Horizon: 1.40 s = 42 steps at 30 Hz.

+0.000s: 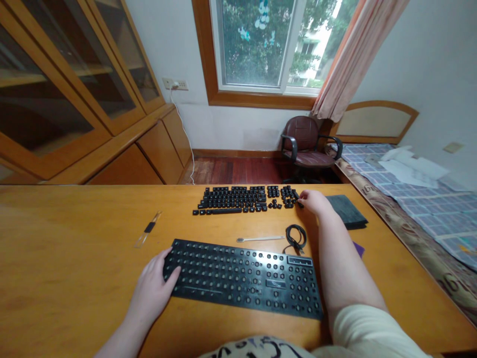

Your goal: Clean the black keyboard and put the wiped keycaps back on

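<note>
A black keyboard base (246, 278) with its keycaps off lies on the wooden desk (74, 248) in front of me. My left hand (154, 288) rests on the base's left end, thumb on top, fingers curled round the edge. Several loose black keycaps (242, 199) are laid out in keyboard order farther back. My right hand (315, 201) reaches to the right end of that layout and its fingertips pinch at a keycap there.
A thin white tool (260, 239), a coiled black cable (296, 236) and a clear keycap puller (148, 228) lie between base and keycaps. A dark pad (346, 211) sits at the right. Beyond are a chair (307, 146), a bed (421, 199) and wooden cabinets (93, 99).
</note>
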Available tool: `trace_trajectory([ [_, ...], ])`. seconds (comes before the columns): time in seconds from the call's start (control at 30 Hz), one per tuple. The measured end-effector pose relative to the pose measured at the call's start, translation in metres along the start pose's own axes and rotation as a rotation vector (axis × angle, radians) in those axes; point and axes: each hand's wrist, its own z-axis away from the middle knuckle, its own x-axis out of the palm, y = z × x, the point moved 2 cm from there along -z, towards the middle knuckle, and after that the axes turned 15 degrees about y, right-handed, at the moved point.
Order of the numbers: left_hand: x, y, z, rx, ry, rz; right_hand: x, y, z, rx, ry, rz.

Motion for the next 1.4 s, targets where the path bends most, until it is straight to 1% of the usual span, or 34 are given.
trace_trajectory([
  [0.1,0.000,0.001,0.000,-0.005,-0.004,-0.003,0.001,-0.010,0.004,-0.082,-0.054,-0.074],
  [0.17,0.000,0.001,0.000,-0.008,-0.005,-0.005,0.004,-0.015,0.006,-0.106,-0.081,-0.097],
  [0.4,-0.001,0.001,-0.001,-0.005,-0.001,0.006,0.013,-0.015,0.004,-0.101,-0.108,-0.102],
  [0.63,0.000,0.001,-0.001,-0.002,-0.009,0.004,0.015,-0.014,0.003,-0.109,-0.099,-0.086],
  [0.73,-0.001,0.001,-0.001,-0.003,-0.005,0.006,0.013,-0.013,0.004,-0.112,-0.088,-0.077],
  [0.93,-0.001,0.002,-0.001,-0.012,-0.007,0.001,-0.002,0.000,0.001,-0.031,0.029,-0.003],
  [1.0,-0.001,0.002,-0.001,-0.011,-0.006,0.002,-0.004,0.001,0.001,-0.015,0.049,0.008],
  [1.27,-0.001,0.002,-0.001,-0.015,-0.004,0.004,0.012,-0.005,0.002,-0.060,0.007,-0.002],
  [1.4,-0.002,0.003,-0.001,-0.017,-0.016,0.011,0.013,-0.003,0.001,-0.071,-0.008,0.007],
])
